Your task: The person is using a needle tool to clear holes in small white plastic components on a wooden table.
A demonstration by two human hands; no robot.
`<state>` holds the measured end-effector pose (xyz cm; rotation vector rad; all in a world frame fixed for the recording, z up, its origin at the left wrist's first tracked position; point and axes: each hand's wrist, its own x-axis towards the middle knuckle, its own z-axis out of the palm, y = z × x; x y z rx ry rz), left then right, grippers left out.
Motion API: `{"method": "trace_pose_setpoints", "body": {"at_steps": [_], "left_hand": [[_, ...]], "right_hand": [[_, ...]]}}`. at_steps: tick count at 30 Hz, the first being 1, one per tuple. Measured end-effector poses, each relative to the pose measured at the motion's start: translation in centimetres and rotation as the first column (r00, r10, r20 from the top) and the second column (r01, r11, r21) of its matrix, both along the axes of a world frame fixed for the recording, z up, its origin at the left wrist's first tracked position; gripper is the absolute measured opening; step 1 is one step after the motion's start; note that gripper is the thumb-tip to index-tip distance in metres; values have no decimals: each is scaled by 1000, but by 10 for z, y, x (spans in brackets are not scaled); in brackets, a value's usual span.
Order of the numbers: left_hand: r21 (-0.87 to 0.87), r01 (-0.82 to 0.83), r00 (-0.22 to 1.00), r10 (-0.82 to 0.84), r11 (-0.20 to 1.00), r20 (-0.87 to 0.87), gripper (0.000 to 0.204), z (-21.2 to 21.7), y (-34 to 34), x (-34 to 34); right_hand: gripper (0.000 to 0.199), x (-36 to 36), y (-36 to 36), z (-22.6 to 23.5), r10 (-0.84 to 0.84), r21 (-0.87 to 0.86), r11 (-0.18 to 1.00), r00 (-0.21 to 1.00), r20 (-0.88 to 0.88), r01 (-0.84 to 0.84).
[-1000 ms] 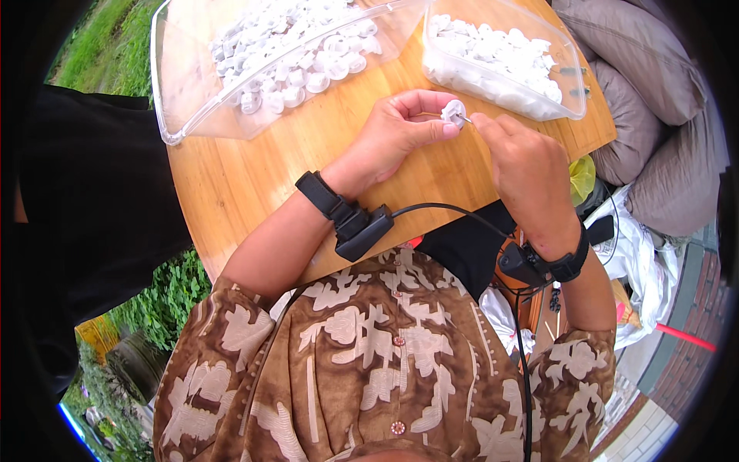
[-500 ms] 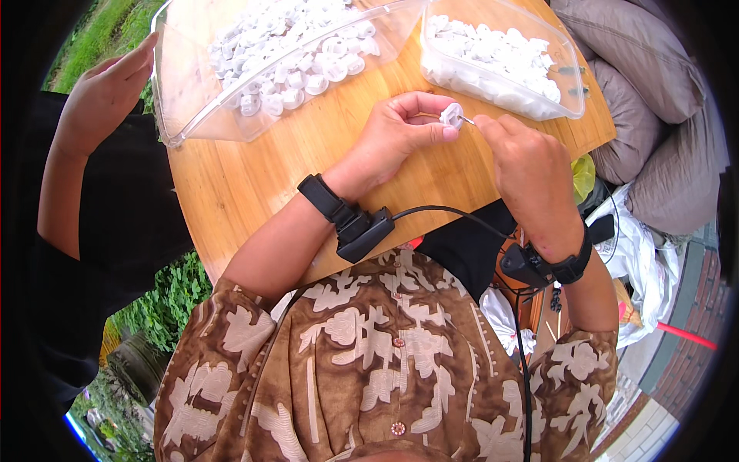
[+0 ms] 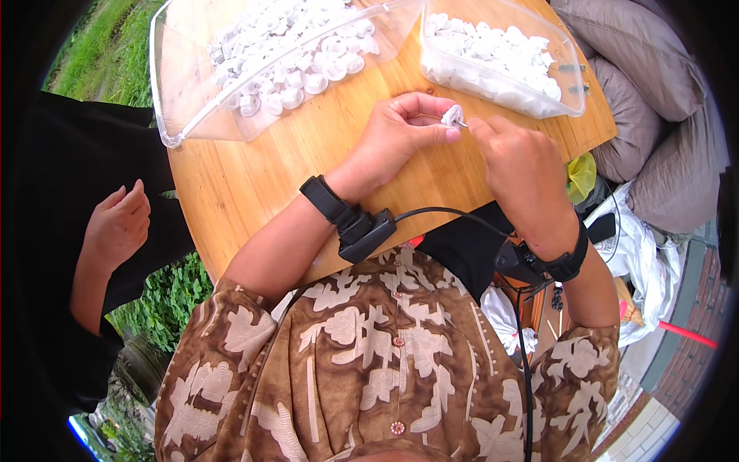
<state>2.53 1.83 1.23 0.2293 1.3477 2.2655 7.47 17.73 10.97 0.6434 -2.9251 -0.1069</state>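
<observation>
Between the thumb and forefinger of my left hand is a small round white plastic part, pinched above the wooden table. My right hand is closed around a thin metal-shafted tool. The shaft's end meets the right side of the white part; its handle is hidden in my fist, so I cannot tell its exact kind. Beyond my hands, a large clear plastic bin holds many similar white parts. A smaller clear tub at the far right holds more white pieces.
Another person's hand hangs beside the table's left edge. Black straps with small devices sit on my wrists, and a black cable runs between them. At the right are grey-brown cushions and a white plastic bag.
The other person's hand has dropped from the large bin's left edge to beside the table. My hands keep nearly the same place; my right hand has turned slightly, the shaft still at the white part.
</observation>
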Motion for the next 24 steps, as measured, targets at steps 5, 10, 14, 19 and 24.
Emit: {"method": "trace_pose_setpoints", "body": {"at_steps": [5,10,14,19,24], "left_hand": [[-34,-9,1000,10,999,5,30,1,-3,-1],[35,7,1000,-8,999,16,30,0,-1,-2],[38,15,1000,-16,999,26,30,2,-1,-2],[-57,21,1000,-21,998,1,30,4,-2,-2],[52,62,998,-63,997,21,32,3,-4,-3]], "right_hand": [[8,1,4,3,-10,-2,1000,1000,16,10],[10,-2,2,2,28,-57,998,1000,0,-28],[13,-2,0,1,-8,-33,999,1000,19,9],[14,-5,6,-5,-30,-51,998,998,63,33],[19,0,13,7,-9,-222,975,1000,8,11]]}}
